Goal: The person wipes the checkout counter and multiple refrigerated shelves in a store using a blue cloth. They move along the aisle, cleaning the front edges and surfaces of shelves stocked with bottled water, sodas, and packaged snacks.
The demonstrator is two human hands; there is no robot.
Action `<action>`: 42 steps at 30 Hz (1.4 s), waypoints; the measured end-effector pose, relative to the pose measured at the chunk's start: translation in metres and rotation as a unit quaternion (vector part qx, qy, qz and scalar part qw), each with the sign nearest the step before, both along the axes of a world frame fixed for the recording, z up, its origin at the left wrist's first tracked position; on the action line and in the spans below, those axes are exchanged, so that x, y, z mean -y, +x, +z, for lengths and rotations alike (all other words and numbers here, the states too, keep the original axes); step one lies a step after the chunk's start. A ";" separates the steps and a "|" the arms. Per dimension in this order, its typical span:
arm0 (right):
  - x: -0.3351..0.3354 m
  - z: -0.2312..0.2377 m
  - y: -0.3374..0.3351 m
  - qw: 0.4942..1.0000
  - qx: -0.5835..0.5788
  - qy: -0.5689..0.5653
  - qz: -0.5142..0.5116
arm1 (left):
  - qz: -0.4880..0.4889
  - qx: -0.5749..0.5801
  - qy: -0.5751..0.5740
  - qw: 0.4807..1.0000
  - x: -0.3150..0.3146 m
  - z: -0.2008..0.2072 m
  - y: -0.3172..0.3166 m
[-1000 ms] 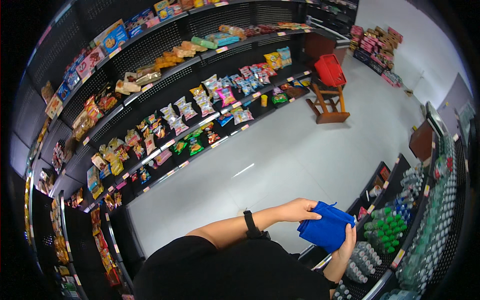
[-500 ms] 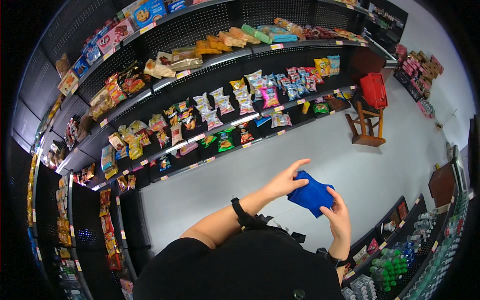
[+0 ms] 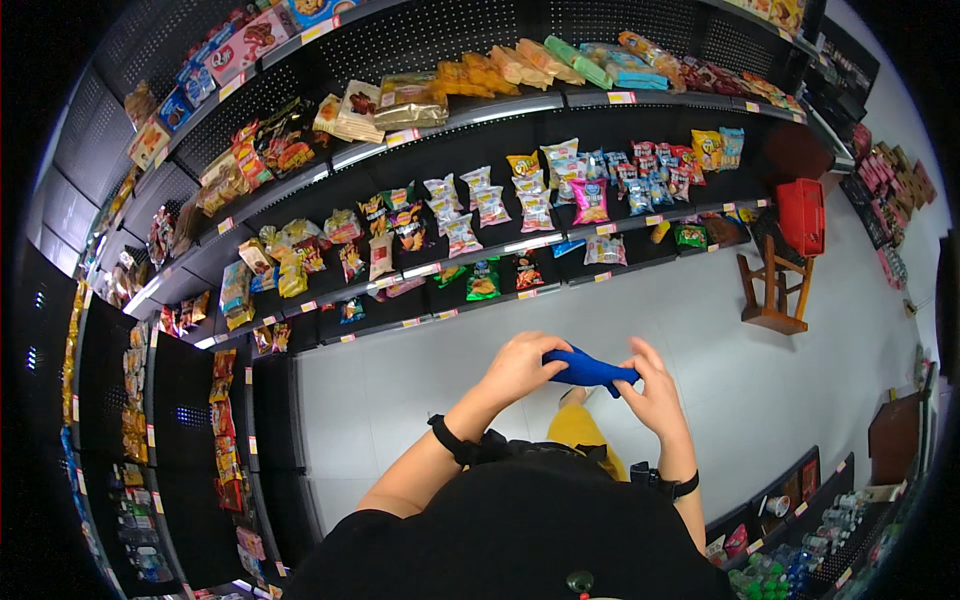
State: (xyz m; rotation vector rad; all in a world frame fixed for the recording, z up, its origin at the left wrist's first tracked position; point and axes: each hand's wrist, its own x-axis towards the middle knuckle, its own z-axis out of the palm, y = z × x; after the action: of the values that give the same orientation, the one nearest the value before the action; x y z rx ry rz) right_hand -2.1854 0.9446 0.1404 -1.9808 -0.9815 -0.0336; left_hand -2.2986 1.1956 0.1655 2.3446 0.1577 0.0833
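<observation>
A blue cloth (image 3: 588, 369), bunched into a narrow folded strip, stretches between my two hands above the floor. My left hand (image 3: 522, 368) is closed on its left end, with the thumb at the lower edge. At the other end, my right hand (image 3: 650, 388) pinches the cloth between thumb and fingers, one finger sticking up. Both wrists wear black bands. Ahead of my hands, bagged snacks such as a green bag (image 3: 483, 280) and a pink bag (image 3: 590, 201) lie on the shelves, apart from the cloth.
Black tiered shelves (image 3: 470, 238) with packaged snacks curve across the front and left. A wooden stool (image 3: 774, 295) stands at the right beside a red basket (image 3: 801, 218). Bottles (image 3: 765, 578) fill a shelf at the lower right. Grey floor (image 3: 400, 400) lies beneath my hands.
The cloth went from spread flat to bunched into a strip. My left hand moved left and lower and closed on its end. The view shifted, and a yellow trouser leg now shows below.
</observation>
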 end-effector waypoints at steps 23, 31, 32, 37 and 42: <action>-0.146 0.075 0.290 0.966 -0.062 -0.048 0.246 | 0.285 0.192 -0.776 0.530 -0.123 -0.020 0.260; -0.069 0.021 0.363 0.957 -0.282 -0.038 0.055 | 0.456 0.323 -0.430 0.709 -0.239 -0.023 0.332; -0.065 0.018 0.367 0.954 -0.295 -0.039 0.043 | 0.458 0.346 -0.401 0.713 -0.258 -0.027 0.345; -0.062 0.019 0.392 0.945 -0.322 -0.055 0.010 | 0.481 0.390 -0.119 0.776 -0.346 -0.057 0.397; -0.076 0.021 0.444 0.943 -0.323 -0.075 0.001 | 0.523 0.298 0.248 0.759 -0.369 -0.110 0.458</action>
State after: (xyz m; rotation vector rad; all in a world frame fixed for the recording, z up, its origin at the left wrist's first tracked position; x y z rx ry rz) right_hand -1.7416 1.0206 0.1616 -1.9258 -0.5603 0.6708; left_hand -1.8404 1.5645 0.0555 2.2683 1.2241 1.5548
